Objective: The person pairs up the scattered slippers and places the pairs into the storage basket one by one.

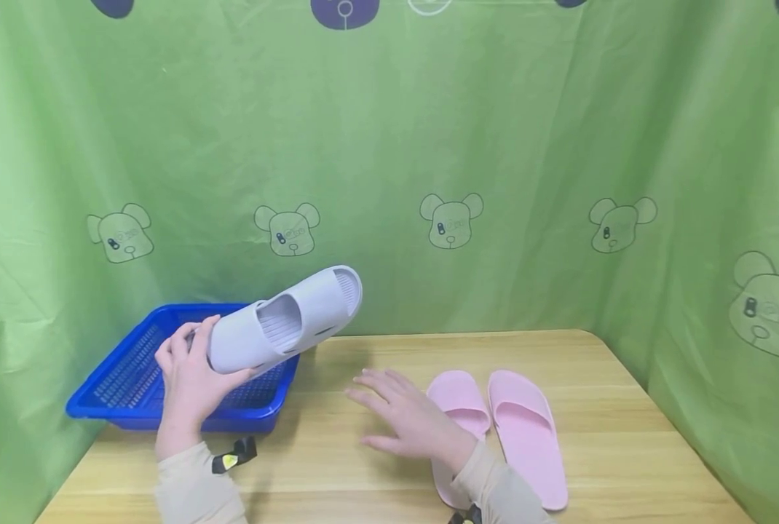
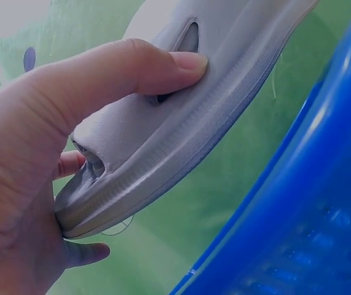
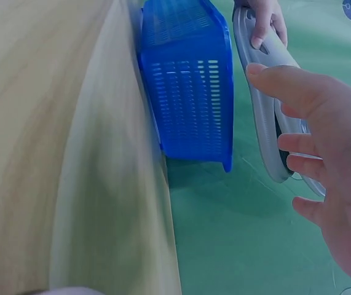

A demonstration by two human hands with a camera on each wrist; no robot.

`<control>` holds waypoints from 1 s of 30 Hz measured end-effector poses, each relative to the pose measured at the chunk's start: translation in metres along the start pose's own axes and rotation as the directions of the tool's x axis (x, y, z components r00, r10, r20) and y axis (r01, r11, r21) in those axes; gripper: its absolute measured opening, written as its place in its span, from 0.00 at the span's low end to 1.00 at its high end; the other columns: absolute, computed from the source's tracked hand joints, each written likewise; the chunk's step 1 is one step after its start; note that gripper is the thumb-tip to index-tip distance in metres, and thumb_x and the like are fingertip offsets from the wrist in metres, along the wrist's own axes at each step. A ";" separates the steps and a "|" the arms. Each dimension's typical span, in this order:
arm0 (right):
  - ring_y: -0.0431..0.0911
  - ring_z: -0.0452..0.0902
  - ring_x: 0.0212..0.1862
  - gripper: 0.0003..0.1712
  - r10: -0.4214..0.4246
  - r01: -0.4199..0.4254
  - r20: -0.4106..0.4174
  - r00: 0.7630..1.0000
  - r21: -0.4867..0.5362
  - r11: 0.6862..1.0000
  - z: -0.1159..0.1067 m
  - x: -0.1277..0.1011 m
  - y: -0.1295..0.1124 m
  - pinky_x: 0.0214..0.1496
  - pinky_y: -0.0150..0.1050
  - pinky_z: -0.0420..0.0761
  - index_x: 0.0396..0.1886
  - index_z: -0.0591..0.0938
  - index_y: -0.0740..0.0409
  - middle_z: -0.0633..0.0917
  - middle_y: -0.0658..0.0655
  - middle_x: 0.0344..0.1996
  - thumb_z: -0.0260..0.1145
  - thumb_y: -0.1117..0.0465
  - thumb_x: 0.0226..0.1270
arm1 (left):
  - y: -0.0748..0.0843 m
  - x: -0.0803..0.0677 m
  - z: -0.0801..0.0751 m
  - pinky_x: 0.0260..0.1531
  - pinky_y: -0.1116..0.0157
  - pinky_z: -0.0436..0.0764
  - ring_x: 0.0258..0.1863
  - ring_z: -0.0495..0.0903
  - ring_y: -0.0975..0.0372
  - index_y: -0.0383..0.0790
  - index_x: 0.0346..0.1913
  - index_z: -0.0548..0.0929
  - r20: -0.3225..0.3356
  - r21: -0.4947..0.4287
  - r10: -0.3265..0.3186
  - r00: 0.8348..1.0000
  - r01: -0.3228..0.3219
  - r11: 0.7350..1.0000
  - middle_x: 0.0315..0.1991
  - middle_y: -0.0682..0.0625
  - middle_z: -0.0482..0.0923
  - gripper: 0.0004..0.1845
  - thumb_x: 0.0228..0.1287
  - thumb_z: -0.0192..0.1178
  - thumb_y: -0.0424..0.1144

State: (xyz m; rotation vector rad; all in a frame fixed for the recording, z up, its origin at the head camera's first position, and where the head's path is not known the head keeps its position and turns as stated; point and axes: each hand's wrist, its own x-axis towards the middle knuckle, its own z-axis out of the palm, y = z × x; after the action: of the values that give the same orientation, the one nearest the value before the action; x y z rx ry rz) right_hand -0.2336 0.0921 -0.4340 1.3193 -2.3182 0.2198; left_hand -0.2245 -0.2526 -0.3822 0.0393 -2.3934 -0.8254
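In my left hand [image 1: 189, 375] I grip what looks like a pair of light grey slippers [image 1: 324, 302], fitted together end to end. They are raised and tilted above the right part of a blue plastic basket [image 1: 274, 415]. The left wrist view shows my thumb pressed along the side of a grey slipper [image 2: 163, 132], by a slot; some fingers are hidden behind it. My right hand [image 1: 416, 418] hovers with fingers spread, holding nothing, right of the basket. It partly covers the left one of two pink slippers [image 1: 527, 455].
The pink slippers lie side by side on the wooden table [image 1: 632, 437], right of the basket. A green curtain [image 1: 527, 131] with bear-head prints hangs behind the table and along both sides. Within the basket, its perforated floor and walls show.
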 end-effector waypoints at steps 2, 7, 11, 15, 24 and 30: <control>0.54 0.63 0.72 0.44 -0.001 0.001 0.007 1.000 -0.005 1.000 0.002 0.000 -0.001 0.74 0.56 0.63 0.70 0.67 0.48 0.70 0.56 0.69 0.68 0.39 0.57 | -0.002 0.000 -0.002 0.52 0.37 0.62 0.66 0.46 0.42 0.52 0.68 0.68 0.001 0.008 0.004 1.000 -0.004 1.000 0.65 0.41 0.59 0.51 0.33 0.81 0.48; 0.54 0.63 0.72 0.43 -0.011 0.012 0.030 0.999 -0.013 1.000 0.005 0.001 -0.005 0.74 0.56 0.63 0.70 0.67 0.48 0.70 0.57 0.69 0.66 0.37 0.58 | -0.007 0.001 -0.008 0.52 0.35 0.62 0.65 0.47 0.41 0.51 0.68 0.68 -0.008 0.019 0.010 1.000 -0.010 1.000 0.65 0.40 0.59 0.51 0.33 0.80 0.46; 0.53 0.64 0.72 0.42 -0.025 0.025 0.035 0.999 -0.018 1.000 0.007 0.003 -0.008 0.74 0.55 0.64 0.70 0.67 0.47 0.71 0.57 0.68 0.65 0.36 0.59 | -0.012 0.000 -0.014 0.51 0.34 0.63 0.65 0.47 0.41 0.50 0.68 0.67 -0.008 0.044 0.004 1.000 -0.003 0.999 0.65 0.40 0.58 0.52 0.34 0.80 0.46; 0.52 0.63 0.72 0.43 -0.028 0.029 0.049 0.998 -0.011 1.000 0.008 0.005 -0.013 0.74 0.55 0.63 0.70 0.67 0.47 0.70 0.56 0.69 0.66 0.36 0.59 | -0.018 -0.001 -0.020 0.51 0.33 0.62 0.66 0.47 0.40 0.50 0.69 0.67 -0.007 0.062 -0.003 1.000 0.003 0.998 0.66 0.39 0.58 0.52 0.34 0.80 0.46; 0.51 0.61 0.74 0.45 -0.030 0.032 0.103 0.994 -0.015 0.999 0.010 0.013 -0.021 0.75 0.55 0.61 0.75 0.60 0.45 0.66 0.56 0.72 0.62 0.35 0.62 | -0.028 -0.001 -0.030 0.52 0.33 0.60 0.66 0.45 0.39 0.50 0.70 0.65 0.000 0.085 -0.013 1.000 0.013 0.996 0.66 0.38 0.57 0.53 0.35 0.80 0.46; 0.50 0.57 0.76 0.45 -0.029 0.030 0.120 0.992 -0.007 1.000 0.012 0.020 -0.025 0.76 0.54 0.59 0.76 0.58 0.45 0.63 0.54 0.74 0.58 0.33 0.64 | -0.031 -0.001 -0.036 0.51 0.34 0.60 0.65 0.46 0.39 0.50 0.70 0.65 -0.004 0.099 -0.008 1.000 0.008 0.995 0.66 0.37 0.57 0.54 0.34 0.80 0.48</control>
State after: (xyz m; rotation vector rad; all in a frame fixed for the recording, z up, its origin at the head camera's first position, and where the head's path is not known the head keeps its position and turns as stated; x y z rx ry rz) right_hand -0.2249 0.0589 -0.4375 1.3967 -2.3935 0.1242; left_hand -0.2093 -0.2976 -0.3778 0.0897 -2.4310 -0.7095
